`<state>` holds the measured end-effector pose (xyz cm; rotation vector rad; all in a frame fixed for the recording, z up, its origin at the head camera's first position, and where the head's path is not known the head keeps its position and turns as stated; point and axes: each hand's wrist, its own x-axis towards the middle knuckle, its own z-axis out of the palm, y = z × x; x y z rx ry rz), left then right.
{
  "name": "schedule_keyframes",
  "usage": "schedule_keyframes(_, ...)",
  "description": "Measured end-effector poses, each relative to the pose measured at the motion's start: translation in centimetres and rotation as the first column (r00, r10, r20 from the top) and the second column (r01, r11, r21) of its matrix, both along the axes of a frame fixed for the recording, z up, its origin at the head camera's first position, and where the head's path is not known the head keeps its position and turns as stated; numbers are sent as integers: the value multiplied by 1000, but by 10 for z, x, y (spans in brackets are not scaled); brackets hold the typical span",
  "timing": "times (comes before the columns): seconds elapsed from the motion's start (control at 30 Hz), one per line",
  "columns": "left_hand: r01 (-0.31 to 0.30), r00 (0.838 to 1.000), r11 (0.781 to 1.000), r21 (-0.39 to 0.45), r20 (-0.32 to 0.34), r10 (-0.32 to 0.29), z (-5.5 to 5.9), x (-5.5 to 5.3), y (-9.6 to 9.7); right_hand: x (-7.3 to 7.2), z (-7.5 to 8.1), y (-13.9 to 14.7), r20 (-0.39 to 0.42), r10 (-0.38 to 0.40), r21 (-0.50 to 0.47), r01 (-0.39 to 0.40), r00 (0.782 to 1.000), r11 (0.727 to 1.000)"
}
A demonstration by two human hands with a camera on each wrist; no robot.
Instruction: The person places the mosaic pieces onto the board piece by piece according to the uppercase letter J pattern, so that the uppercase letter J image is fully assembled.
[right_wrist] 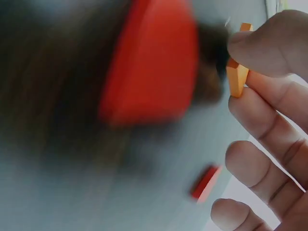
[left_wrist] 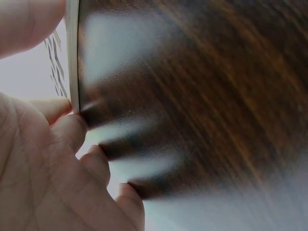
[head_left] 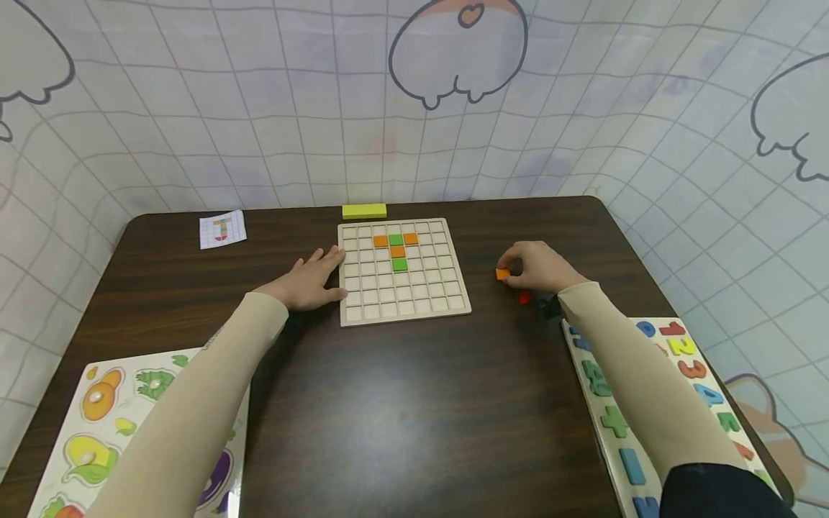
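Note:
A pale wooden grid board (head_left: 369, 295) lies on the dark table, with several orange and green square tiles (head_left: 398, 252) set in a T shape in its upper part. My left hand (head_left: 312, 282) rests at the board's left edge, thumb and fingertips touching it, fingers fairly straight. Right of the board, my right hand (head_left: 539, 266) pinches an orange tile (right_wrist: 237, 77) between thumb and fingers, a little above the table. Close under that hand lie a red tile (head_left: 524, 297) and, large and blurred in the right wrist view, a red piece (right_wrist: 151, 67).
A yellow-green block (head_left: 364, 211) sits behind the board. A small card with a coloured drawing (head_left: 222, 229) lies at the back left. A vegetable puzzle board (head_left: 145, 424) is at the front left, a number puzzle board (head_left: 615, 450) at the front right, under the right forearm.

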<state>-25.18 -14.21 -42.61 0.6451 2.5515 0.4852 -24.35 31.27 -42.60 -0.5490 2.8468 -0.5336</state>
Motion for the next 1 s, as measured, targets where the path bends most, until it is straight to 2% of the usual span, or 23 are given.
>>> schedule_keyframes(0.17, -1, 1000, 1000, 1, 7, 1, 0, 1, 0, -6, -3, -26, 9, 25, -59, -24, 1000, 998)
schedule_keyframes(0.4, -6, 1000, 1000, -2, 7, 7, 1, 1, -2, -21, -4, -83, -14, 87, -117, -88, 996, 989)
schedule_keyframes(0.63, -7, 1000, 1000, 1, 1, 7, -3, 1, -4, -29, -3, -133, -16, 149, -133, -150, 989, 980)
schedule_keyframes(0.8, 2, 1000, 1000, 9, 2, -2, -2, 1, -4, -30, -4, -154, -16, 193, -121, -194, 981, 974)
schedule_keyframes(1.0, 1, 1000, 1000, 1, 6, -1, 0, 0, -6, -30, -6, -165, -48, 231, -81, -234, 972, 969)
